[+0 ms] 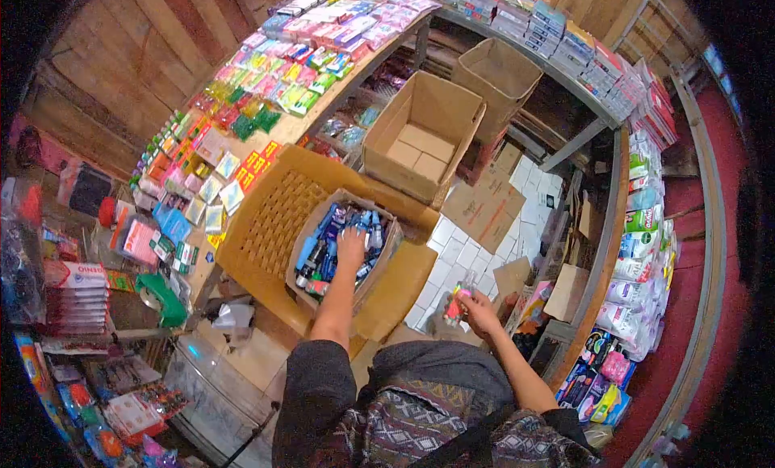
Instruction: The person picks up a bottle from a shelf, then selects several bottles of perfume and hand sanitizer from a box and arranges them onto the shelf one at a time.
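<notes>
My left hand [352,246] reaches down into a cardboard box [384,262] full of blue and dark bottles [327,230]. Its fingers are among the bottles, and their tips are hidden. The box rests on the seat of a brown plastic chair [270,193] with a woven-pattern back. Out to the right, my right hand [478,310] is closed on a small pink and red item [454,305] with a bit of yellow-green, held above the white tiled floor.
An open cardboard box [420,149] stands beyond the chair, with another box [500,68] behind it. Flattened cardboard [484,209] lies on the tiles. Shelves of packets [299,72] curve along the left and back. A wooden-edged shelf [609,266] with packs runs along the right.
</notes>
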Demonstrator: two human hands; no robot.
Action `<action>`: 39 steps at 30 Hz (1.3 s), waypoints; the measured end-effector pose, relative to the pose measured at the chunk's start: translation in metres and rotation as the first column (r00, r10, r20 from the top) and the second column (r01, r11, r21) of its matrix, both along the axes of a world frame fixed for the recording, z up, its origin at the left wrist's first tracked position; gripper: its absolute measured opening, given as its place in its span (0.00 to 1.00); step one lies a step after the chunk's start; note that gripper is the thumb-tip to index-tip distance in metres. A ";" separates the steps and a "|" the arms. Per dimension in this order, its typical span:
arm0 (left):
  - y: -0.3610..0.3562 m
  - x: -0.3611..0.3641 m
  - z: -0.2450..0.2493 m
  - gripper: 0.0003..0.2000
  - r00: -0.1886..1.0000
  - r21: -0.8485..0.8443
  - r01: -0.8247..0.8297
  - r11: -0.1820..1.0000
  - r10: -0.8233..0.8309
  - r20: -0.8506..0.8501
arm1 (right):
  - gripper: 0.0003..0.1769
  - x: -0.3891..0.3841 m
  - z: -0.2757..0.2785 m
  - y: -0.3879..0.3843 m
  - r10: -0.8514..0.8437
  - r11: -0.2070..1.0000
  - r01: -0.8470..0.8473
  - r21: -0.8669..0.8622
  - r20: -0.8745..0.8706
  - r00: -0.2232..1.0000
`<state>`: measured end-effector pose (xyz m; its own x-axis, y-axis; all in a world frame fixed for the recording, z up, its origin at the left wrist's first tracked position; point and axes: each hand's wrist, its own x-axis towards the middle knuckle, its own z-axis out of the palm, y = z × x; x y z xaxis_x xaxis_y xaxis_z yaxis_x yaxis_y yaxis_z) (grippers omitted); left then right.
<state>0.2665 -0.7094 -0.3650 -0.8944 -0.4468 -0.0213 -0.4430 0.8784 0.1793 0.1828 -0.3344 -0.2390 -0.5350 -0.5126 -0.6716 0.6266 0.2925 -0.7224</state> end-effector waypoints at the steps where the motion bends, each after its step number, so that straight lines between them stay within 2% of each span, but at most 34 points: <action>1: 0.000 -0.004 -0.003 0.19 0.999 -0.067 -0.007 0.998 0.009 0.032 | 0.17 0.001 -0.001 0.001 0.006 1.000 -0.006 -0.020 -0.018 1.000; 2: 0.001 -0.002 -0.005 0.18 1.000 -0.069 -0.011 0.998 0.013 0.020 | 0.18 0.000 -0.003 0.001 0.012 0.999 -0.014 -0.038 -0.036 0.999; 3: 0.002 0.001 -0.005 0.18 1.000 -0.068 -0.017 0.998 0.017 0.008 | 0.17 0.001 0.018 -0.005 -0.004 1.000 0.005 0.030 -0.020 1.000; 4: 0.004 -0.002 0.006 0.17 1.000 -0.066 -0.023 0.998 0.023 -0.007 | 0.18 0.001 0.016 -0.006 -0.028 1.000 0.028 -0.006 -0.027 0.999; 5: 0.006 -0.006 0.019 0.19 0.992 0.093 -0.104 0.990 0.096 0.085 | 0.18 0.002 0.012 -0.005 -0.050 0.998 0.049 -0.043 -0.035 0.998; 7: 0.006 -0.010 0.025 0.21 0.985 0.283 -0.166 0.945 0.172 0.002 | 0.18 -0.001 0.028 -0.014 -0.063 0.997 0.061 -0.056 -0.034 0.997; 8: 0.008 -0.007 0.026 0.23 0.976 0.377 -0.189 0.907 0.216 -0.031 | 0.18 -0.008 0.025 -0.018 -0.022 0.999 0.017 -0.051 -0.093 0.995; 9: 0.016 -0.004 0.028 0.23 0.937 0.506 -0.141 0.851 0.280 -0.210 | 0.18 -0.013 0.018 -0.022 0.024 0.999 -0.030 -0.041 -0.146 0.989; 11: 0.035 0.001 0.050 0.21 0.903 0.740 -0.019 0.673 0.330 -0.277 | 0.19 -0.021 0.027 -0.037 0.165 0.986 -0.164 0.018 -0.197 0.966; 12: 0.048 0.005 0.069 0.20 0.880 0.827 0.048 0.561 0.368 -0.300 | 0.19 -0.026 0.031 -0.048 0.147 0.984 -0.160 -0.081 -0.148 0.978; 13: 0.068 0.010 0.096 0.16 0.876 0.858 0.056 0.511 0.387 -0.288 | 0.19 -0.028 0.034 -0.059 0.136 0.972 -0.151 -0.179 -0.092 0.986; 14: 0.081 0.012 0.082 0.15 0.890 0.981 0.124 0.148 0.420 -0.176 | 0.20 -0.029 0.037 -0.072 0.132 0.952 -0.135 -0.273 -0.031 0.991; 15: 0.096 0.017 0.089 0.13 0.920 0.991 0.085 0.101 0.375 -0.117 | 0.20 -0.025 0.056 -0.087 0.138 0.925 -0.108 -0.363 0.057 0.989; 16: 0.109 0.023 0.122 0.14 0.922 0.990 0.134 0.045 0.362 -0.141 | 0.20 -0.026 0.054 -0.096 0.184 0.911 -0.138 -0.388 0.082 0.979; 18: 0.136 0.029 0.128 0.13 0.836 0.952 0.278 0.129 0.456 -0.306 | 0.19 -0.026 0.045 -0.106 0.267 0.882 -0.186 -0.433 0.133 0.954; 19: 0.135 0.038 0.131 0.13 0.860 0.969 0.199 0.145 0.449 -0.244 | 0.18 -0.024 0.040 -0.109 0.314 0.881 -0.232 -0.411 0.143 0.938; 21: 0.123 0.051 0.137 0.11 0.893 0.984 0.043 0.172 0.435 -0.115 | 0.17 -0.015 0.043 -0.108 0.318 0.888 -0.218 -0.404 0.200 0.927; 23: 0.090 0.072 0.125 0.11 0.918 0.848 -0.120 0.516 0.384 -0.104 | 0.17 -0.007 0.053 -0.108 0.301 0.898 -0.193 -0.395 0.233 0.925; 24: 0.074 0.084 0.109 0.11 0.849 0.830 -0.118 0.545 0.489 -0.201 | 0.17 -0.005 0.051 -0.106 0.283 0.907 -0.181 -0.380 0.233 0.930; 25: 0.057 0.103 0.075 0.12 0.872 0.530 -0.259 0.808 0.431 -0.231 | 0.17 -0.004 0.047 -0.102 0.262 0.916 -0.167 -0.365 0.230 0.937; 26: 0.039 0.115 0.083 0.13 0.946 0.371 -0.304 0.877 0.324 0.008 | 0.17 -0.005 0.044 -0.099 0.239 0.924 -0.150 -0.352 0.226 0.944; 27: 0.030 0.130 0.053 0.15 0.949 0.238 -0.314 0.919 0.298 0.100 | 0.17 -0.007 0.040 -0.096 0.230 0.928 -0.143 -0.345 0.227 0.946; 29: 0.012 0.151 0.014 0.15 0.948 0.225 -0.235 0.946 0.171 0.268 | 0.16 -0.008 0.032 -0.088 0.206 0.935 -0.124 -0.332 0.227 0.952; 30: 0.008 0.153 0.013 0.16 0.932 0.223 -0.189 0.956 0.103 0.346 | 0.16 -0.007 0.033 -0.087 0.199 0.937 -0.117 -0.328 0.229 0.953; 31: 0.006 0.154 0.013 0.14 0.938 0.228 -0.183 0.956 0.100 0.332 | 0.15 -0.006 0.035 -0.086 0.189 0.940 -0.108 -0.325 0.229 0.955; 35: 0.006 0.146 -0.008 0.11 0.931 0.041 -0.090 0.995 0.069 0.357 | 0.15 -0.002 0.030 -0.074 0.129 0.949 -0.057 -0.309 0.218 0.967; 39: -0.007 0.145 0.008 0.13 0.905 0.170 -0.066 0.983 -0.012 0.424 | 0.15 -0.002 0.034 -0.068 0.125 0.947 -0.060 -0.314 0.190 0.974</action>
<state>0.4118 -0.7161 -0.3566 -0.7713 -0.4243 -0.4744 -0.5345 0.8365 0.1208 0.1812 -0.4021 -0.2048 -0.3434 -0.7501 -0.5652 0.7507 0.1424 -0.6452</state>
